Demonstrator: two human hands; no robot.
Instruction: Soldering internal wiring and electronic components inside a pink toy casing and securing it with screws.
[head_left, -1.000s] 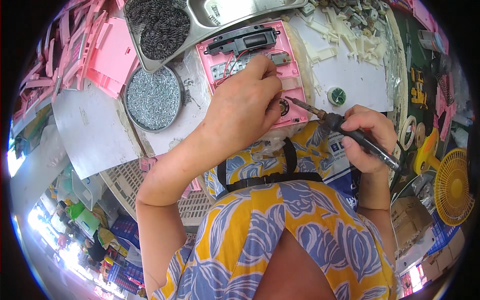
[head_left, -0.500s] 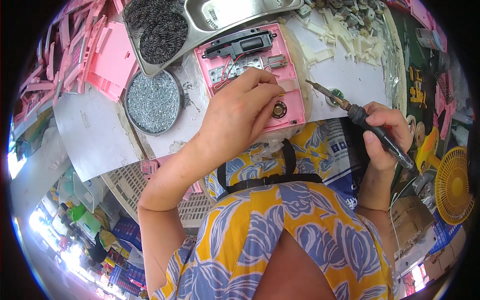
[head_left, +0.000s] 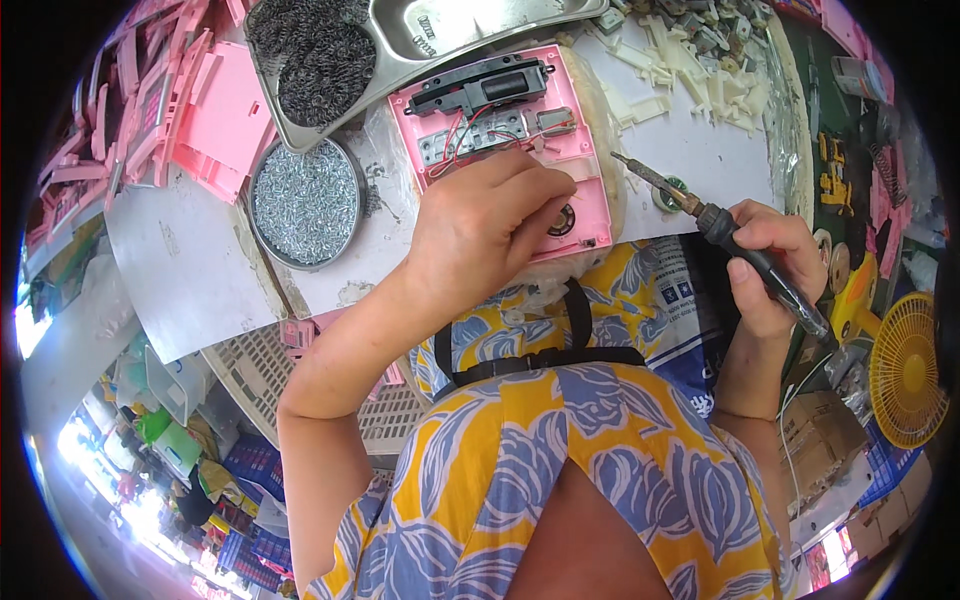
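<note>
A pink plastic panel (head_left: 580, 135) lies face down on the white bench, with a black part, a small grey board and red wires inside it. My left hand (head_left: 485, 225) rests on its lower half, fingers pressing near a small round speaker (head_left: 563, 221). My right hand (head_left: 770, 265) grips a black-handled soldering iron (head_left: 720, 225). Its tip points up and left, lifted clear of the panel's right edge.
A round tin of small screws (head_left: 305, 200) sits left of the panel. A metal tray (head_left: 440, 30) holds dark springs at the back. Pink housings (head_left: 215, 115) pile up at the left, white plastic scraps (head_left: 700, 80) at the right. A yellow fan (head_left: 910, 370) stands at far right.
My right hand has drawn the soldering iron away from the panel, up and to the right. My left hand stays on the panel, shifting slightly lower.
</note>
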